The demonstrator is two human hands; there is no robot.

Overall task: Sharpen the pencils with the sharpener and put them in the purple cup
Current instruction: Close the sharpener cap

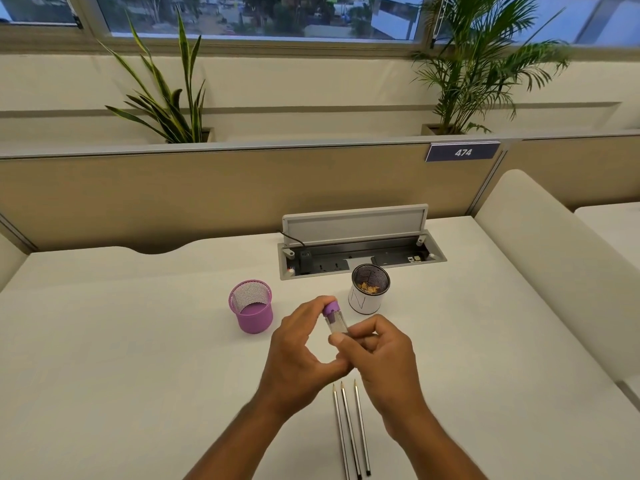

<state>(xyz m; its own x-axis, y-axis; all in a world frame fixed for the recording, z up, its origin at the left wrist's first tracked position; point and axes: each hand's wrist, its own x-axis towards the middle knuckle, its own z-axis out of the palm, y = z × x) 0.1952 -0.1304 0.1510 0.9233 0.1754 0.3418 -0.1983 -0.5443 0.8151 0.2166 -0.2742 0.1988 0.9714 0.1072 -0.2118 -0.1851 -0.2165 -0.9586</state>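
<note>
Both hands, the left hand [298, 344] and right hand [377, 355], are clamping the sharpener [334, 318] (purple-capped) above three pencils [349, 431], the purple cup [252, 306] sitting beyond the left.

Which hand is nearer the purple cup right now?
Left. The left hand sits just right of the purple cup, fingers on the sharpener. The right hand holds the sharpener's lower end, farther right, with the sharpener between it and the cup.

Both forearms enter from the bottom edge and converge at centre. Left hand [300, 344] — fingers arched, thumb and fingertips pinching forward and up. Right hand [377, 355] — fingers curled inward, thumb lying across the front; its knuckles touch the left thumb.
</note>
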